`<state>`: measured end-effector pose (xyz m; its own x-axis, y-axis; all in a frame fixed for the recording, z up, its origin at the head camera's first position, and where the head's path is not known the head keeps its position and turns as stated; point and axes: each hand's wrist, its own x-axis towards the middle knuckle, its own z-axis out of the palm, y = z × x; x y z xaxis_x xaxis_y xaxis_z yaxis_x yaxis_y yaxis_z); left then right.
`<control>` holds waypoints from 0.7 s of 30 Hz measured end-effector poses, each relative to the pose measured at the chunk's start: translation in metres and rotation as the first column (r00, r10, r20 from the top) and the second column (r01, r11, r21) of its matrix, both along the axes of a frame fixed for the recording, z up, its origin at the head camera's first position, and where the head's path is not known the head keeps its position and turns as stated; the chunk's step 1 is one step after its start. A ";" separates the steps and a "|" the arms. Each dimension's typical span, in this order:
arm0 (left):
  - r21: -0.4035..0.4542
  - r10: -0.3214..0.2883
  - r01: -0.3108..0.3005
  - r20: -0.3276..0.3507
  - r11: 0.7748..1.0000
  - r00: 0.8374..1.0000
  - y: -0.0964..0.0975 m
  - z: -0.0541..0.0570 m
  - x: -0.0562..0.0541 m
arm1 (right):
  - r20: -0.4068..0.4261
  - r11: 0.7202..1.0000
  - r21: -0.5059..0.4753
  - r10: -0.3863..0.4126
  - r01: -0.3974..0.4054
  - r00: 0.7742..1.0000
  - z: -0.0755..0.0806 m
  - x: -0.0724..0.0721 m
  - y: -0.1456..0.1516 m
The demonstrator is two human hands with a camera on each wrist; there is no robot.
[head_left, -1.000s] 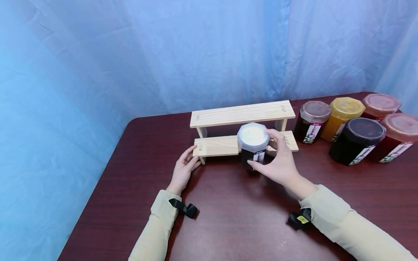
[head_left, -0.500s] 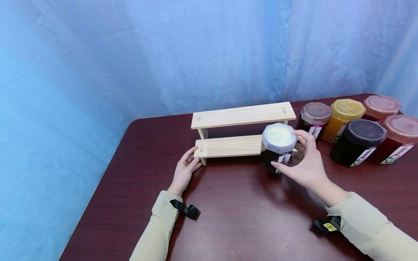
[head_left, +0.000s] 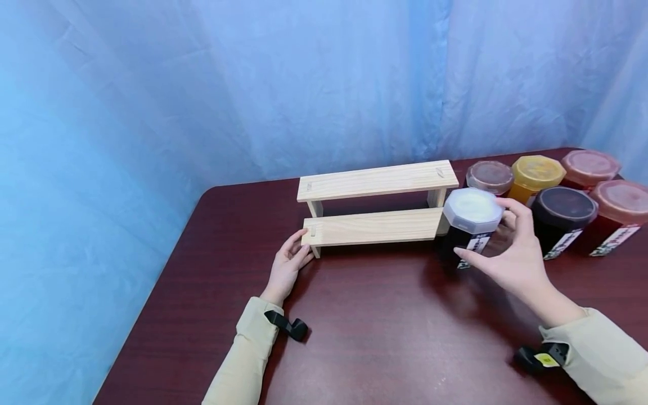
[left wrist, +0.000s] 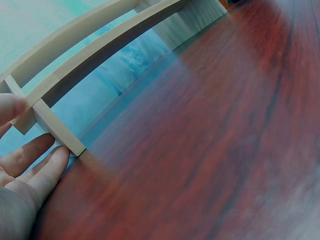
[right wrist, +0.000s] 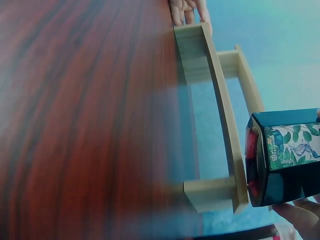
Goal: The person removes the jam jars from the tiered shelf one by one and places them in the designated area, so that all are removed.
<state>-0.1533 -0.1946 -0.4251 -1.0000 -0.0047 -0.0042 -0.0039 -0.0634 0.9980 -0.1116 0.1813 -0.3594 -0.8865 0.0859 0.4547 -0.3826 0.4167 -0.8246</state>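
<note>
A two-tier wooden shelf rack [head_left: 377, 228] stands at the middle back of the table. My left hand [head_left: 286, 267] holds the left end of its lower tier; in the left wrist view my fingers [left wrist: 30, 155] lie against the leg and over the board's corner. My right hand [head_left: 511, 259] grips a dark octagonal jar [head_left: 464, 239] with a pale lid, thumb in front and fingers at its right side. In the right wrist view this jar [right wrist: 290, 155] is raised beside the lower board, its leaf-patterned label showing. It covers the rack's lower right end in the head view.
Several lidded jars stand at the right: a dark jar [head_left: 490, 175] partly hidden by the held one, a yellow jar [head_left: 538, 171], a black jar [head_left: 562, 216] and red jars [head_left: 587, 166] behind and beside it. A blue curtain [head_left: 324, 84] hangs behind the table [head_left: 354, 332].
My right hand has carried the dark jar rightward along the front of the rack, uncovering the lower tier and nearing the other jars. My left hand has stayed at the rack's left end.
</note>
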 end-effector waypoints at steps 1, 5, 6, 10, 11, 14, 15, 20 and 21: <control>0.000 -0.002 0.002 -0.001 1.000 1.000 0.000 0.000 0.000 | 0.002 1.000 0.013 -0.007 0.007 1.000 0.000 0.000 0.003; 0.007 -0.001 0.001 0.000 1.000 1.000 0.000 0.001 0.000 | 0.000 0.999 0.015 -0.029 0.029 1.000 0.000 0.000 0.014; 0.005 -0.001 0.001 0.000 1.000 1.000 0.000 0.000 0.000 | 0.000 0.999 0.010 -0.035 0.035 0.999 0.000 0.000 0.016; 0.008 -0.001 0.001 0.000 1.000 1.000 0.000 0.000 0.000 | 0.009 0.998 -0.018 -0.062 0.062 0.998 0.001 0.000 0.025; 0.007 0.001 -0.001 0.000 1.000 1.000 0.000 0.000 0.000 | 0.013 0.997 -0.027 -0.066 0.067 0.998 0.002 0.000 0.027; 0.016 0.003 -0.003 0.002 1.000 1.000 0.000 0.000 0.000 | 0.026 0.996 -0.050 -0.079 0.080 0.997 0.002 -0.001 0.033; 0.018 0.001 -0.001 0.003 1.000 1.000 0.000 0.000 0.000 | 0.031 0.995 -0.054 -0.084 0.086 0.996 0.001 -0.001 0.036; 0.022 -0.001 0.001 0.008 1.000 1.000 -0.001 0.001 0.000 | 0.053 0.994 -0.067 -0.080 0.083 0.995 -0.007 -0.004 0.048; 0.023 -0.001 0.001 0.009 1.000 1.000 -0.001 0.001 0.000 | 0.060 0.995 -0.058 -0.074 0.078 0.995 -0.009 -0.005 0.050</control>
<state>-0.1530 -0.1951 -0.4243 -0.9999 -0.0037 -0.0130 -0.0126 -0.0860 0.9962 -0.1161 0.2311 -0.3687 -0.9009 0.1798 0.3950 -0.3029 0.3914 -0.8690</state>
